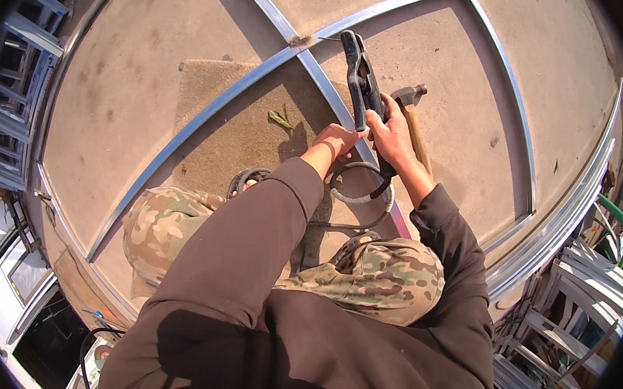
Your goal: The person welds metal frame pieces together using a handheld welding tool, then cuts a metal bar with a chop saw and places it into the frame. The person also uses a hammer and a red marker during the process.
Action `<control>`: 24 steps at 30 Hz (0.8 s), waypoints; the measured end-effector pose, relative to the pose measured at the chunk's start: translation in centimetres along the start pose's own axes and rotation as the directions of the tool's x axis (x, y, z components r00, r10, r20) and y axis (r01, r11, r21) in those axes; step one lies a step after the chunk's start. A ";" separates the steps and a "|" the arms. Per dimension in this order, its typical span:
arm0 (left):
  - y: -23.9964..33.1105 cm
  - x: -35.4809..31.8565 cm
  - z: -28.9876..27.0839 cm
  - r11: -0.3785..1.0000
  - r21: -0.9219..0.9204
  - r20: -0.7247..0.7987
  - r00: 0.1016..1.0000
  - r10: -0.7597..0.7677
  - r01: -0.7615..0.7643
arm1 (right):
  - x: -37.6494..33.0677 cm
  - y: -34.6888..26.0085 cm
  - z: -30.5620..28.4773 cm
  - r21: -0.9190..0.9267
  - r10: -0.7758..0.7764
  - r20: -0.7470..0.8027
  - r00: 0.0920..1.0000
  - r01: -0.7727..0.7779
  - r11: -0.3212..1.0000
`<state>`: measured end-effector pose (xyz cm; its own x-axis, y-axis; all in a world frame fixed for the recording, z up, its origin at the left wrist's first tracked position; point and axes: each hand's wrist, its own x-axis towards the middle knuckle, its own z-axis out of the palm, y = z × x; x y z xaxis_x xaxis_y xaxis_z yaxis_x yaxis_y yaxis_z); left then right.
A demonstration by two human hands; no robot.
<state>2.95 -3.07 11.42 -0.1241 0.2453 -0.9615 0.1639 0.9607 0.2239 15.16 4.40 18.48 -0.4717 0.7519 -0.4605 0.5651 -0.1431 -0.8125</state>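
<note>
Right hand (393,139) is gripping a black, plier-shaped electrode holder (364,84), pointing to eleven o'clock.
Bracing the wrist would probably be steadying it; brown-sleeved forearms (249,226) are converging, left hand (340,139) curling at right hand's nine o'clock, grip unclear; thin metal rod (330,39) is pointing to nine, near silvery bars' (323,84) joint (298,42).

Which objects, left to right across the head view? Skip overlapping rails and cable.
Stacked metal frames → green leaf → black clamp tool → hammer → green bars.
</note>
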 end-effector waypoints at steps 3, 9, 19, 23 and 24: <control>-1.3 0.7 1.4 0.996 0.055 -0.028 0.997 0.072 -0.071 | -0.1 0.8 1.1 0.075 -0.153 0.028 0.988 0.150 0.986; -2.3 1.4 2.1 0.953 0.198 -0.120 0.959 0.258 -0.232 | -0.5 1.7 1.5 -0.061 -0.096 0.049 0.994 0.099 0.993; -5.0 7.6 3.6 0.859 0.381 -0.073 0.915 0.398 -0.343 | -1.3 0.0 1.9 -0.152 -0.111 0.025 0.993 0.114 0.982; -5.4 8.1 4.1 0.845 0.398 -0.084 0.902 0.423 -0.358 | -1.1 0.0 1.9 -0.171 -0.114 0.028 0.993 0.117 0.978; -5.3 8.0 4.1 0.847 0.401 -0.085 0.907 0.413 -0.349 | -1.1 0.1 2.0 -0.170 -0.114 0.023 0.993 0.117 0.978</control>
<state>5.09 -6.78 1.92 -0.1276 0.6304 -0.7657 0.5742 0.6764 0.4612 14.38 2.32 18.21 -0.5488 0.7482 -0.3727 0.6132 0.0573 -0.7878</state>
